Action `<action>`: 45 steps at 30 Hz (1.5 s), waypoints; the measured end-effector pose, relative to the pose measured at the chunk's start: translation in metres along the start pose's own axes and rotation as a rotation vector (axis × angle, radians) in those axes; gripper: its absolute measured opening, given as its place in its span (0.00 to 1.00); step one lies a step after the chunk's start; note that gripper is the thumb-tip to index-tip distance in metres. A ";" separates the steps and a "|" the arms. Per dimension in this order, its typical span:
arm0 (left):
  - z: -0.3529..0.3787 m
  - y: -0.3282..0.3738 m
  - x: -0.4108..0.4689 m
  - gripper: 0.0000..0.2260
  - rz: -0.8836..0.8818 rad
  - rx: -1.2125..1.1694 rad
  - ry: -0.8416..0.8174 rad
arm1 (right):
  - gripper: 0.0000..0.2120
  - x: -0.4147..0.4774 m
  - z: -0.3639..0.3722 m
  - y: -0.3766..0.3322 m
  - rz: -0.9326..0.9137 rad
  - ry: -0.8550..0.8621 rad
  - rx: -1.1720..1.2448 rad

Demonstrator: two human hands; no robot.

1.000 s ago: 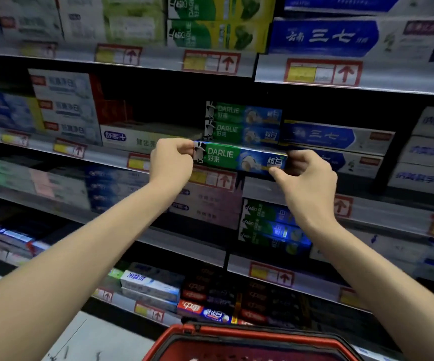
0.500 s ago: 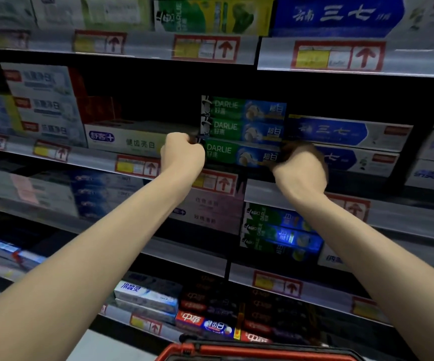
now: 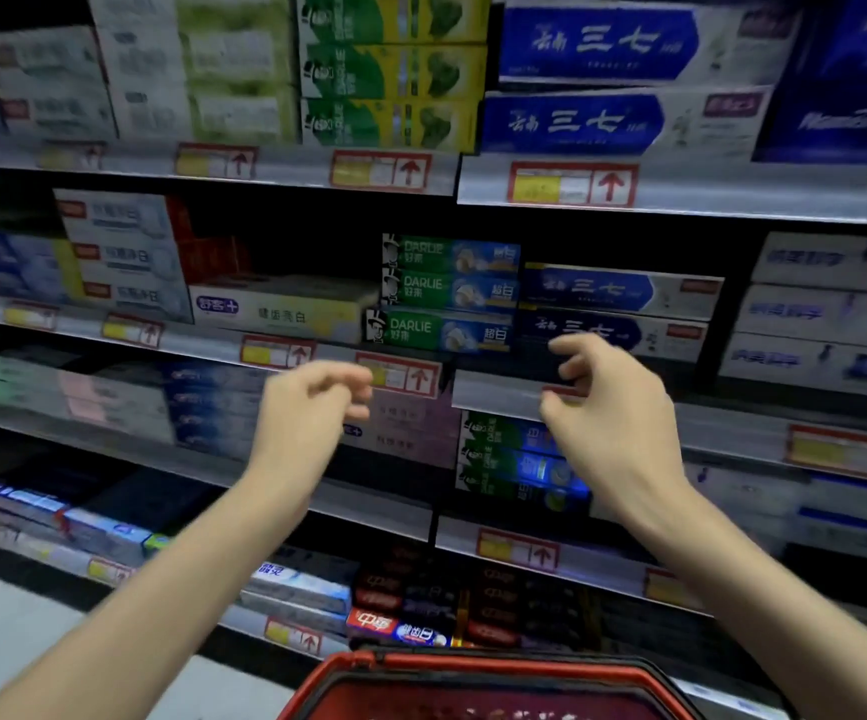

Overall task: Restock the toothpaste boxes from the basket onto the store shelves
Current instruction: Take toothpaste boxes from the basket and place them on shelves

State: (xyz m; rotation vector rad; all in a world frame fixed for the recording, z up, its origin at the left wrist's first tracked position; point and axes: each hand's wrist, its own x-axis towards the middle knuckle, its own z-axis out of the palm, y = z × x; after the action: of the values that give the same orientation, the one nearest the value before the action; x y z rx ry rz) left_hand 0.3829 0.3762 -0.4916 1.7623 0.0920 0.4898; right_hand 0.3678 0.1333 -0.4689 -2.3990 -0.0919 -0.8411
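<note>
Head view: we held our left hand [image 3: 311,413] and right hand [image 3: 610,407] empty, fingers loosely curled, just below the Darlie box [image 3: 439,332], which lay lowest in its stack on the shelf [image 3: 499,397].

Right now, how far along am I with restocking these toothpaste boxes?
Done: a green Darlie box sits on the shelf under two matching ones. In hand: nothing; left hand and right hand hover before the shelf edge, fingers loosely curled, empty. Left: the red basket is below, but its contents are too blurred to count.
</note>
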 end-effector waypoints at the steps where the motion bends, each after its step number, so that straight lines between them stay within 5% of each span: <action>1: 0.001 -0.008 -0.015 0.17 -0.051 -0.001 -0.029 | 0.22 -0.013 -0.004 0.005 -0.005 -0.024 0.008; 11: 0.018 -0.064 -0.133 0.13 -0.407 0.031 -0.331 | 0.18 -0.143 -0.016 0.086 0.048 -0.496 -0.069; 16: 0.026 -0.102 -0.150 0.13 -0.510 0.230 -0.552 | 0.18 -0.193 0.002 0.122 0.029 -0.838 -0.187; 23: 0.041 -0.134 -0.158 0.09 -0.272 0.766 -1.067 | 0.19 -0.222 0.008 0.131 -0.233 -1.043 -0.430; 28: 0.052 -0.160 -0.172 0.17 -0.090 1.340 -1.356 | 0.18 -0.241 0.010 0.131 -0.334 -1.236 -0.529; 38: 0.067 -0.219 -0.187 0.23 -0.048 1.510 -1.398 | 0.19 -0.249 0.009 0.122 -0.310 -1.319 -0.519; 45: 0.077 -0.242 -0.199 0.40 -0.066 1.474 -1.426 | 0.15 -0.245 0.008 0.128 -0.238 -1.351 -0.542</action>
State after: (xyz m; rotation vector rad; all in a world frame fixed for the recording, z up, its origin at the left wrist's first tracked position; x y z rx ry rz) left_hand 0.2791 0.3041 -0.7888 3.0559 -0.6496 -1.3137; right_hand 0.2088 0.0629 -0.6837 -3.0415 -0.7412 0.9175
